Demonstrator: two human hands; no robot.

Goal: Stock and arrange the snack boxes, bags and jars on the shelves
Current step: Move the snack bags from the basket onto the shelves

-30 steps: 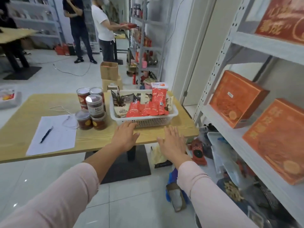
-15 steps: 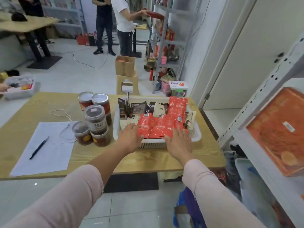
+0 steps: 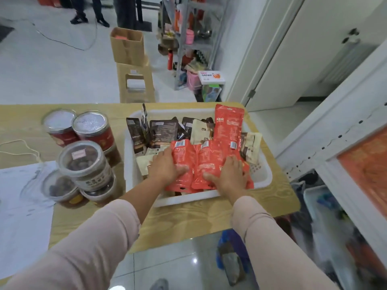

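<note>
Long pale-pink sleeves, plain smooth fabric — left sleeve (image 3: 90,243) stops well short of the left hand (image 3: 165,166), right sleeve (image 3: 270,237) runs up to the right hand (image 3: 229,174) — both hands bare.

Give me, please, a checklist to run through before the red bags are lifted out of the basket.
1. Hands on target: left hand and right hand lie on the red bags: ok.
2. Firm grip: fingers lie flat, none curled round a bag: not ok.
3. Bags free: tall red bag overlaps the flat ones: cannot tell.
4. Basket steady: white basket sits wholly on the table: ok.
5. Jars clear: they stand left of the basket, apart from the arm: ok.
6. Room on the shelf: mostly out of view: cannot tell.
</note>
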